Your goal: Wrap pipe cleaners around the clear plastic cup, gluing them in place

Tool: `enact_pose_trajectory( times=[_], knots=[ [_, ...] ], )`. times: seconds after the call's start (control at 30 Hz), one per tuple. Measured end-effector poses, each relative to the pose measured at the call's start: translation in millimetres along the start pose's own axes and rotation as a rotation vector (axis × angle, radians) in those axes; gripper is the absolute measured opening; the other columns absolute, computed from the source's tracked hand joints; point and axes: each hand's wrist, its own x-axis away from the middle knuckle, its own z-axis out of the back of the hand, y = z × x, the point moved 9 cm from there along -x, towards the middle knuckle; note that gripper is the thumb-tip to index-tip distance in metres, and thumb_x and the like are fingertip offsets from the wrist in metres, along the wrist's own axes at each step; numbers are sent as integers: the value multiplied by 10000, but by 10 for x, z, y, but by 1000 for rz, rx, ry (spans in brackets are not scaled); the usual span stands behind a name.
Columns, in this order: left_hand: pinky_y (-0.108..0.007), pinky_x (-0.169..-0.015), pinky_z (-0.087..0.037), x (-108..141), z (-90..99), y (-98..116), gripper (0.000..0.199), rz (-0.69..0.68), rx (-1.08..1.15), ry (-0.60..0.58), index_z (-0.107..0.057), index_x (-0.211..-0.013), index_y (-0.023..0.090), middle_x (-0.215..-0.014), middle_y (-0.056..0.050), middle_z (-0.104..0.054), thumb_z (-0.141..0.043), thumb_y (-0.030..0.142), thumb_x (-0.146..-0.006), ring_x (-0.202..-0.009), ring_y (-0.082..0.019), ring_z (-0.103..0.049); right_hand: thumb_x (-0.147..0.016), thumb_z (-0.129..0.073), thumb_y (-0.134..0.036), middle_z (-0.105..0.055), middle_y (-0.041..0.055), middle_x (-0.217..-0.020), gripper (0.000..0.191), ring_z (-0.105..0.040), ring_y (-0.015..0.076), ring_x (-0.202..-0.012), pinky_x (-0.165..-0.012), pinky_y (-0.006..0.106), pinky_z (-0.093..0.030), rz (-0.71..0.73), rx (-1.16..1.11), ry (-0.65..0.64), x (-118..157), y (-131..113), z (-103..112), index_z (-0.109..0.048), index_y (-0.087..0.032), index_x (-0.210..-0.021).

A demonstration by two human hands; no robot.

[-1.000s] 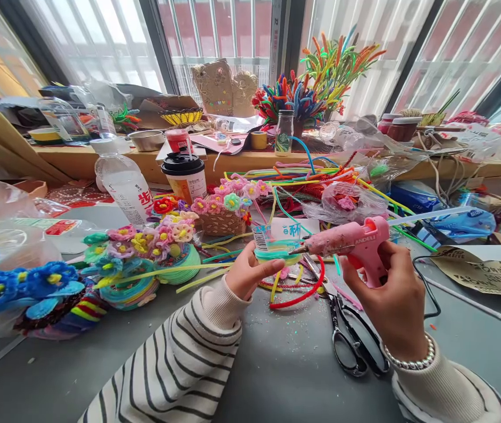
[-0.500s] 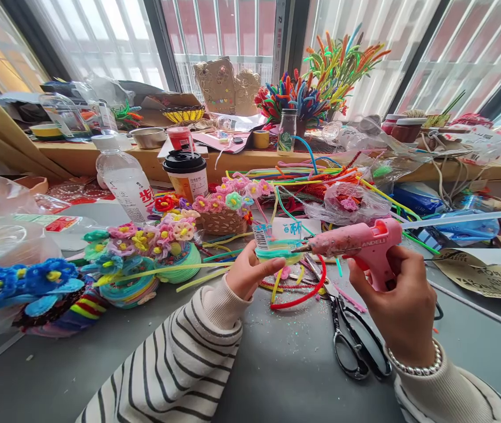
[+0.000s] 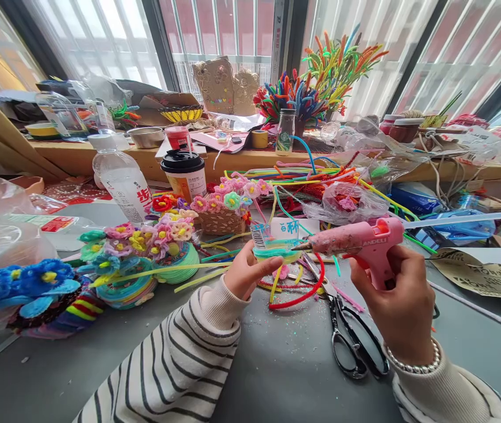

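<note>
My left hand (image 3: 248, 271) is closed around a small clear plastic cup (image 3: 277, 235) with blue print. Green and yellow pipe cleaner (image 3: 272, 251) is wound round the cup's lower part. In my right hand (image 3: 403, 305) is a pink hot glue gun (image 3: 360, 241), gripped by its handle. A clear glue stick (image 3: 456, 220) juts from the gun's back. The gun's nozzle points left, at or very near the wound band; whether it touches I cannot tell. Below the cup, a red pipe cleaner (image 3: 297, 304) curves over the table. Black-handled scissors (image 3: 351, 346) lie below the gun.
Pipe-cleaner flower pots (image 3: 129, 288) and blue flowers (image 3: 21, 285) stand at the left. Behind them are a plastic bottle (image 3: 122, 182) and a paper cup (image 3: 184, 176). Loose pipe cleaners (image 3: 312, 176) pile up at the back. Printed brown paper (image 3: 482, 273) lies at the right.
The cup in my left hand has shifted very slightly left with the view. The glue gun keeps its nozzle by the band; both hands hold the same things.
</note>
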Motion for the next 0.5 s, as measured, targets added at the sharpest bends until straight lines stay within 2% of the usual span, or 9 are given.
enact_pose_trajectory(
  times=[0.37,0.5],
  knots=[
    [-444,-978,-333,13,-4,3,590,-17,-20,-30,-540,-1020,129,-1088,-142,-625,-781,260,-498,-1099,-311,-513,-672,-593,-467,-599,32,-708,412,-564,149,-530,-508,261,-450,-11,8,-9,-16,-10,2,-473,-171,-932],
    [-445,-973,-342,14,-21,21,609,-19,-10,-24,-547,-1001,121,-1039,-135,-646,-795,264,-463,-1068,-313,-536,-665,-596,-469,-590,21,-691,408,-554,146,-518,-501,264,-449,-21,4,-5,-18,6,11,-474,-177,-923]
  ],
)
